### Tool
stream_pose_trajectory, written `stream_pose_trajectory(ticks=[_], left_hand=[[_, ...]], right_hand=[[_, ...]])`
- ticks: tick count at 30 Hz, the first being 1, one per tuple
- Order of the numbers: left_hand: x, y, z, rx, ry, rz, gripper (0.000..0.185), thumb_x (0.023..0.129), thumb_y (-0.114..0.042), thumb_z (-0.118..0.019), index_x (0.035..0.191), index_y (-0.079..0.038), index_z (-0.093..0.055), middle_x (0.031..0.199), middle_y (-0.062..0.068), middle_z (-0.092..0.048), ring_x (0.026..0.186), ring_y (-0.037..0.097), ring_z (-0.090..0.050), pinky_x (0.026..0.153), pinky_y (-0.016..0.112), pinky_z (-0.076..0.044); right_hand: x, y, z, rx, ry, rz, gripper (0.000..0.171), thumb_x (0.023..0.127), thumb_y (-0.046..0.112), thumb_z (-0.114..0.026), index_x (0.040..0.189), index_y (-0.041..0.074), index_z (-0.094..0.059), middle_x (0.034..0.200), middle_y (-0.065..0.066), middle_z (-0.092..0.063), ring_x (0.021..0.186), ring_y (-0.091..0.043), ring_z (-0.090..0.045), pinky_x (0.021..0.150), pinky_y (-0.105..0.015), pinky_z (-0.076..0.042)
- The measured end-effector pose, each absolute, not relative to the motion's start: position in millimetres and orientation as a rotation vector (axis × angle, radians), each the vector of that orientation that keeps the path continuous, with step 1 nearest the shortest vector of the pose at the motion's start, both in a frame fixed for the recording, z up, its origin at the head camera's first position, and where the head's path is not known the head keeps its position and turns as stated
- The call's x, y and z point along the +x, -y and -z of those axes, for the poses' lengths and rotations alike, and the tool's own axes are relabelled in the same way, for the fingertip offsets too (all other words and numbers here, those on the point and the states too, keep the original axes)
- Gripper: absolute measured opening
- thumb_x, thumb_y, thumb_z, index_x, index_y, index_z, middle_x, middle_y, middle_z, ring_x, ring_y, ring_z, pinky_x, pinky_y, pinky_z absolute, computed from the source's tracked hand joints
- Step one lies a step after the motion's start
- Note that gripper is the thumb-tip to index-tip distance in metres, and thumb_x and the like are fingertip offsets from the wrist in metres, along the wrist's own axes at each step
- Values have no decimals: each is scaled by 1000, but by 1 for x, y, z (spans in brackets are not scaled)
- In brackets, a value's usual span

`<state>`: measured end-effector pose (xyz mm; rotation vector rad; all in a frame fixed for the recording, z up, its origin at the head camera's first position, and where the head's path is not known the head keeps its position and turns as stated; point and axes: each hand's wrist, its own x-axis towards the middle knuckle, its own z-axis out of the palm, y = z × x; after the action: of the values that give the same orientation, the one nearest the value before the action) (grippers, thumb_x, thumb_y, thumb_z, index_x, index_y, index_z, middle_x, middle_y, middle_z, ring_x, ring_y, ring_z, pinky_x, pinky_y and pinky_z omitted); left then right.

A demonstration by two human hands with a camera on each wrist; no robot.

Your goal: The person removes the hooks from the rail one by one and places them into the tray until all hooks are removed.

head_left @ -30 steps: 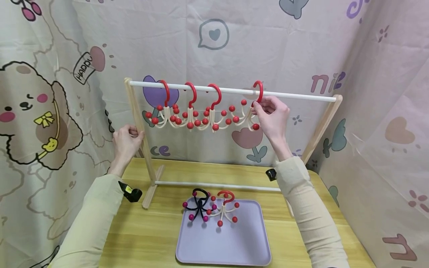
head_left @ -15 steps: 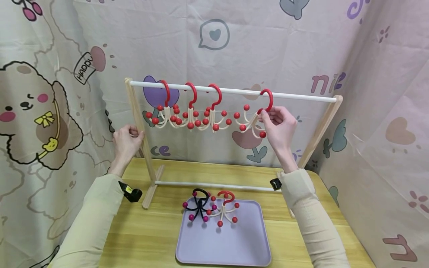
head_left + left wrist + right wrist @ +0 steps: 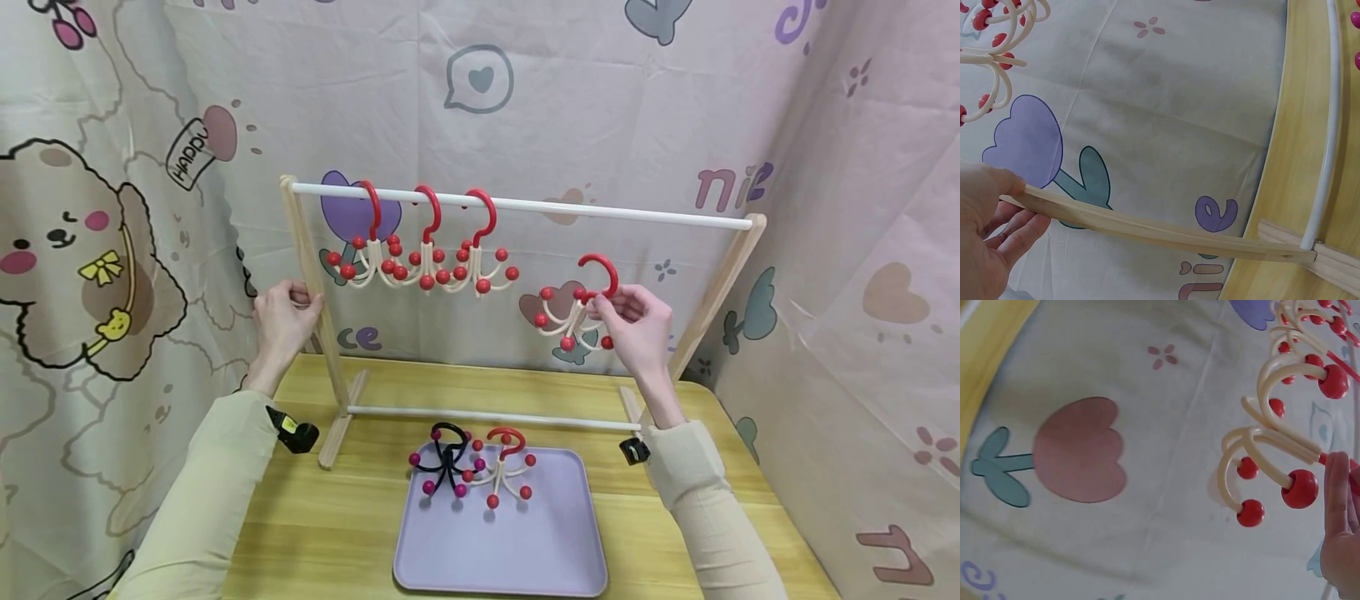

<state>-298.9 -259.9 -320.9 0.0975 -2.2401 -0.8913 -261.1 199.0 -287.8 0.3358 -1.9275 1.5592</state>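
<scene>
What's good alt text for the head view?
A right hand holds a red-hooked hanger below a white rail, off it, while the left hand grips the rack's wooden post. Three hangers hang on the rail; two more lie on a lilac tray.

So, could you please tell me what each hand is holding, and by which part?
The right hand pinches a cream multi-armed hanger with red beads at the base of its red hook. The left hand grips the wooden rack's left upright.
</scene>
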Motion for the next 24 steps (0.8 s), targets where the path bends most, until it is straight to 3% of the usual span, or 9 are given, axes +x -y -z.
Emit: stream_pose_trajectory(ticks=[15, 24], left_hand=[[-300, 260, 321, 83, 2226, 893, 23, 92, -12, -66, 100, 9, -68, 92, 29, -72, 80, 40, -66, 75, 34, -41], [-300, 261, 322, 83, 2228, 904, 23, 93, -12, -66, 100, 10, -68, 92, 29, -72, 81, 40, -66, 75, 33, -41]], right_hand=[[-250, -230, 350, 462, 2080, -1764, 21, 92, -3, -67, 102, -21, -60, 77, 11, -76, 67, -6, -74, 65, -22, -58], [-241, -242, 391, 515, 2178, -1812, 22, 92, -3, -67, 104, -20, -60, 81, 9, -76, 72, -8, -74, 65, -23, -59]])
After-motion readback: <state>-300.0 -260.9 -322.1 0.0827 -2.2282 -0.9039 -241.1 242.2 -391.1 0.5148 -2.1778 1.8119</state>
